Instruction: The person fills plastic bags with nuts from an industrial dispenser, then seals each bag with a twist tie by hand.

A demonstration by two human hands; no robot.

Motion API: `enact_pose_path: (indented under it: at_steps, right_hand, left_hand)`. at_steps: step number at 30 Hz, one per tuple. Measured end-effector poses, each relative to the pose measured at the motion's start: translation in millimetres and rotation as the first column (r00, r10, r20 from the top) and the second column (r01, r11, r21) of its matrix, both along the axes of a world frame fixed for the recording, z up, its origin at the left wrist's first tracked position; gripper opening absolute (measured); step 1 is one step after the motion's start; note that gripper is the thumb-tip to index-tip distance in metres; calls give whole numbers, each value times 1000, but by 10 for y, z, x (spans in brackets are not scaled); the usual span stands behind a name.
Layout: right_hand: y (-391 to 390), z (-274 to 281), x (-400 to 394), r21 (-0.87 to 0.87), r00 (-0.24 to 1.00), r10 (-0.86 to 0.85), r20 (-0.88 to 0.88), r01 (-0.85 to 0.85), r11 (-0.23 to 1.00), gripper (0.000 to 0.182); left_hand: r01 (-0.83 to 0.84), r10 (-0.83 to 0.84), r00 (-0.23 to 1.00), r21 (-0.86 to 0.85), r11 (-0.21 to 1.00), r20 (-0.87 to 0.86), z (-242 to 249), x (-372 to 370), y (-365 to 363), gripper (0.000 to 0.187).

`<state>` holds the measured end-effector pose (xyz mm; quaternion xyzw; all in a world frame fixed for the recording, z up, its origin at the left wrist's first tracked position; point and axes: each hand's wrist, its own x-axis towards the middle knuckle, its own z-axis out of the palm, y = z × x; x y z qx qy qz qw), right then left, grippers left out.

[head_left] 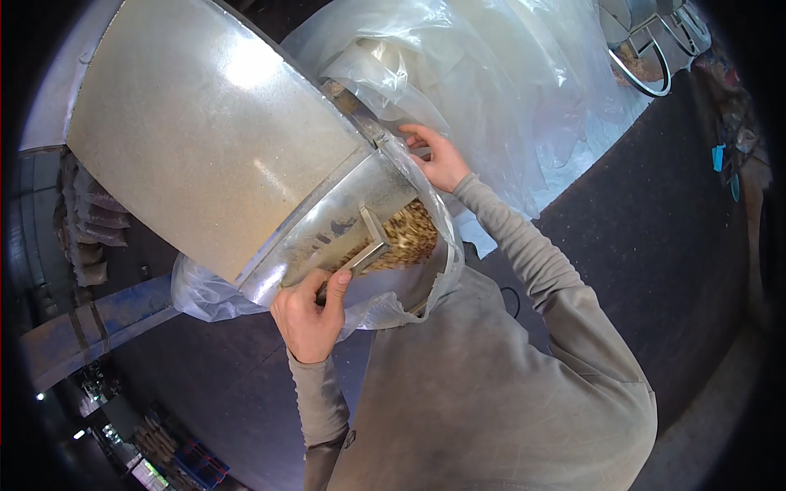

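**Plastic bag held up to a metal hopper's mouth**

A person in a grey long-sleeved top stands close against a large galvanised metal hopper (205,139), both hands up at its lower spout (352,213). A clear plastic bag (426,270) is drawn up around the spout's rim, and a mass of pale brown, chip-like material (409,233) shows through the film just inside the opening.

The left hand (309,315) is closed in a firm grip around a flat metal lever (364,254) that juts from the spout, thumb laid along the bar, wrist straight and forearm rising nearly vertical from below. The right hand (438,155) reaches to the upper side of the rim, fingers narrowed and curled over the bag's edge, pinning film to metal; that arm is bent at the elbow and stretched across the body.

The film looks thin, soft and slick, likely to slide off smooth steel unless gathered and pressed against the rim, and it could tear on the lever's corners. Filled, it would probably grow heavy and sag, so the bunched edge near the rim is the sound place to hold. The lever looks stiff and bears a full-fist grip.

More loose plastic sheeting (524,82) lies heaped behind, and a round metal container (647,57) stands well apart on the dark floor.
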<state>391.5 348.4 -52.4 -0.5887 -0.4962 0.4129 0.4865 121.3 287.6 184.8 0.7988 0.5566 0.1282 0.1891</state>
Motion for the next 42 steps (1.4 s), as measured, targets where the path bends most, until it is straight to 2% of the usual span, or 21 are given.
enact_pose_path:
  at_steps: [3,6,9,11,12,14,18,21,23,24,26,29,31,32,33,34,35,37,39,41,42]
  right_hand:
    - [41,231,43,58,996,-84,14,83,995,48]
    - [153,341,95,22,989,-34,-143,37,999,39]
    - [213,666,53,15,999,-43,-31,44,999,34]
    - [260,759,35,169,994,32,101,-49,984,30]
    - [281,789,36,170,994,38,102,-55,984,30]
    - [333,834,33,9,988,49,144,-51,999,27]
    - [428,865,80,32,957,70,283,-82,996,32]
    - [490,865,74,-116,965,156,209,-134,984,39]
    - [552,889,69,-220,922,194,334,-124,968,39]
    - [590,851,87,-221,922,195,334,-124,967,39]
    - [626,758,103,-164,957,229,180,-200,966,50]
    - [565,879,123,-194,947,242,210,-202,960,51]
    - [434,826,132,-228,947,262,185,-218,949,43]
    - [351,698,123,-86,967,187,171,-175,981,38]
    - [283,596,139,60,982,113,149,-123,991,34]
    - [148,606,132,14,996,73,43,-74,997,25]
    - [22,688,63,12,996,77,46,-77,997,25]
    - [-290,881,-82,243,932,-323,164,280,929,19]
    - [-642,934,-204,433,850,-466,244,335,837,18]
    - [-1073,999,-364,399,929,-302,213,200,895,18]
    - [-1258,984,-440,346,975,-114,192,42,937,19]
  left_hand:
    - [7,-7,1000,12,1000,-14,-1,-8,6,41]
    - [-7,7,1000,5,1000,3,-14,-1,-5,41]
    - [13,-14,1000,21,1000,6,-24,5,-2,40]
    - [12,-12,1000,22,1000,12,-23,-3,-2,40]
    - [13,-14,1000,25,1000,19,-22,-7,-1,40]
    - [6,-7,1000,24,1000,14,-7,-10,10,40]
    - [-17,17,1000,49,999,12,30,-18,43,41]
    - [-22,20,1000,99,995,24,11,4,27,43]
    - [16,-14,1000,117,993,-19,-83,-37,-7,44]
    - [59,-51,997,137,989,-65,-111,-60,-11,45]
    - [56,-45,997,166,984,-68,-11,-28,84,46]
    - [62,-42,994,215,975,-96,42,-61,132,45]
    - [43,-42,999,140,989,-7,63,-89,109,32]
    - [37,-36,999,137,990,-6,32,-125,86,32]
    - [18,-54,991,278,960,122,-29,-166,67,25]
    - [-19,-89,966,409,912,243,-61,-198,45,20]
    - [-24,-85,965,408,913,247,-32,-238,-30,20]
    - [63,-184,954,441,895,238,54,-345,-264,22]
    - [77,-204,925,368,927,320,-40,-361,-388,26]
    - [226,-252,937,133,965,242,-123,-336,-442,34]
    - [227,-231,959,42,973,164,-163,-336,-451,40]
